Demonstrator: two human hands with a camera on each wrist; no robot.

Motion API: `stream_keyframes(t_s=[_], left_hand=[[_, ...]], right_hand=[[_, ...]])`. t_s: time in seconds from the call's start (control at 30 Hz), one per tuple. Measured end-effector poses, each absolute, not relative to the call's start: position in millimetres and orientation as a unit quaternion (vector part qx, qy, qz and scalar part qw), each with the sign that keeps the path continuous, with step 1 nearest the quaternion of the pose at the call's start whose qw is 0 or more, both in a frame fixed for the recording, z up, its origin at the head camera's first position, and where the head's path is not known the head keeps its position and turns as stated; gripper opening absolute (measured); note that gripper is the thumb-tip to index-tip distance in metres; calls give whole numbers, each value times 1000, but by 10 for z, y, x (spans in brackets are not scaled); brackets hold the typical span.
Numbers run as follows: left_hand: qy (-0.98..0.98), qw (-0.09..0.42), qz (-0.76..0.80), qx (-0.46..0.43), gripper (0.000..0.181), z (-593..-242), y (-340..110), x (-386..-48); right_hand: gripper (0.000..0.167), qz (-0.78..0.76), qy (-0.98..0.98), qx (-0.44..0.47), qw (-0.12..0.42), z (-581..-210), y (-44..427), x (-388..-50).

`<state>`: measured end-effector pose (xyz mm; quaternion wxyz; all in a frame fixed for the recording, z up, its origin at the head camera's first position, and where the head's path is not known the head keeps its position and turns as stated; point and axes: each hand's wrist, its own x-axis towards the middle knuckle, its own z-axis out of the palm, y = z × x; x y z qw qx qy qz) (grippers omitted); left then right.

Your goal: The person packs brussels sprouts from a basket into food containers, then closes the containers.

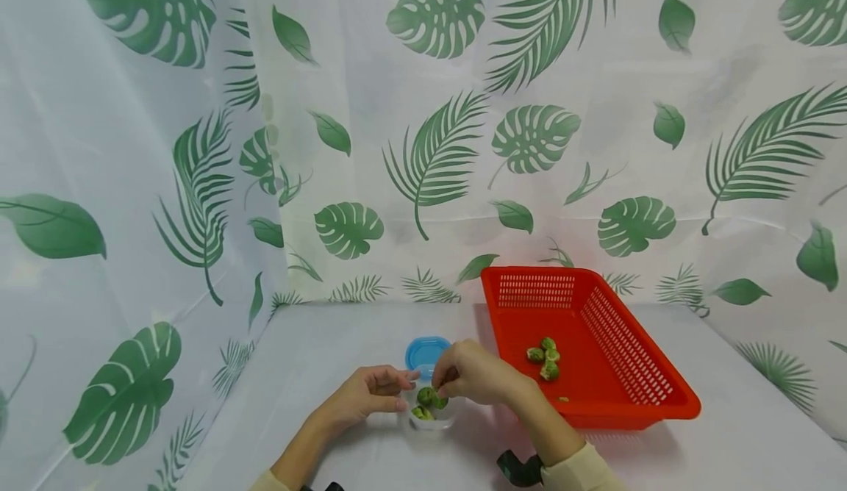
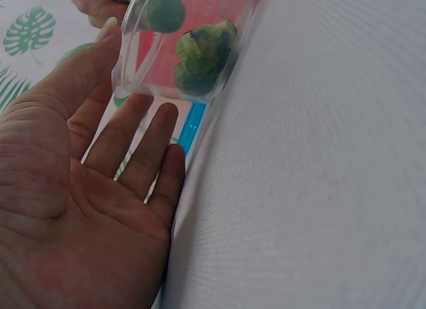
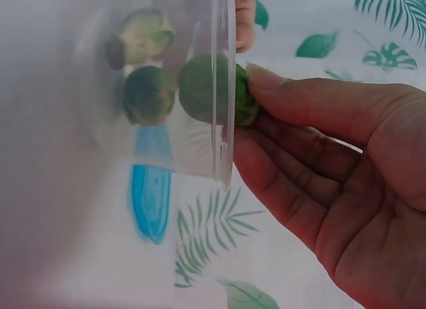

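Right wrist view: the right hand [image 3: 363, 196] pinches a round green Brussels sprout [image 3: 244, 99], best released gently into the rounded clear plastic tub [image 3: 224, 156] beneath its fingertips.

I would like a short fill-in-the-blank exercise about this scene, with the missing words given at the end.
1. The person's ____ hand pinches a Brussels sprout at the rim of the clear plastic container.
2. Beyond that container, in the head view, lies a lid whose colour is ____.
3. The colour of the perforated basket is ____.
4. The white backdrop is printed with green ____.

Missing words: right; blue; red; leaves.
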<state>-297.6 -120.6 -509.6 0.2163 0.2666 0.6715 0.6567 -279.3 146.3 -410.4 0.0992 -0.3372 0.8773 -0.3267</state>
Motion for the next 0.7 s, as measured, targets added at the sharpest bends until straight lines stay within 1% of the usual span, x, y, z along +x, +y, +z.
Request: stream_keyframes(t_s=[0.27,0.57,0.7], left_hand=[[667,219,660,266,41,-5093,-1206,-2978],[667,219,661,266,42,-5102,-1206,-2979],[666,219,661,268,41,-5113,-1206,-2988]], right_hand=[[4,-310,882,-335,119,-4114,1422,-2765],[4,-262,896,-345,99,-4140,1371,-2740],[5,-255,896,-349,102,-4149,1353,-2733]])
